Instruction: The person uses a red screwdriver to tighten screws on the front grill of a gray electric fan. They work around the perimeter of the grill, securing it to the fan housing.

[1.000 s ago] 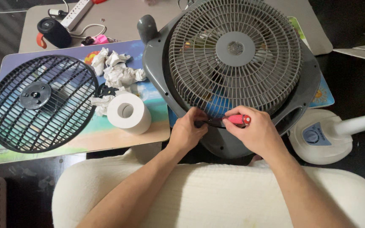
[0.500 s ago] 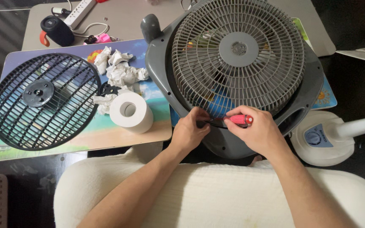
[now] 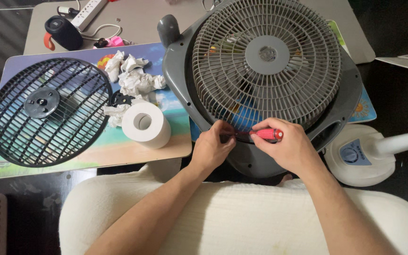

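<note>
Grey fan housing (image 3: 260,160) w/ round grille (image 3: 266,61), lying flat at desk (image 3: 138,23) edge, front rim over person's lap.
R hand (image 3: 286,148): closed on red-handled screwdriver (image 3: 268,134), shaft horizontal, tip toward L hand.
L hand (image 3: 212,146): fingers pinched together at screwdriver tip, against grille's lower rim.
Left of fan: toilet roll (image 3: 146,124), crumpled tissues (image 3: 133,78), black grille (image 3: 48,111) on colourful mat (image 3: 119,148).

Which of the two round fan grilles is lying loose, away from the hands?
The black grille, flat on the colourful mat at the left. The grey grille sits on the fan body, by both hands.
</note>
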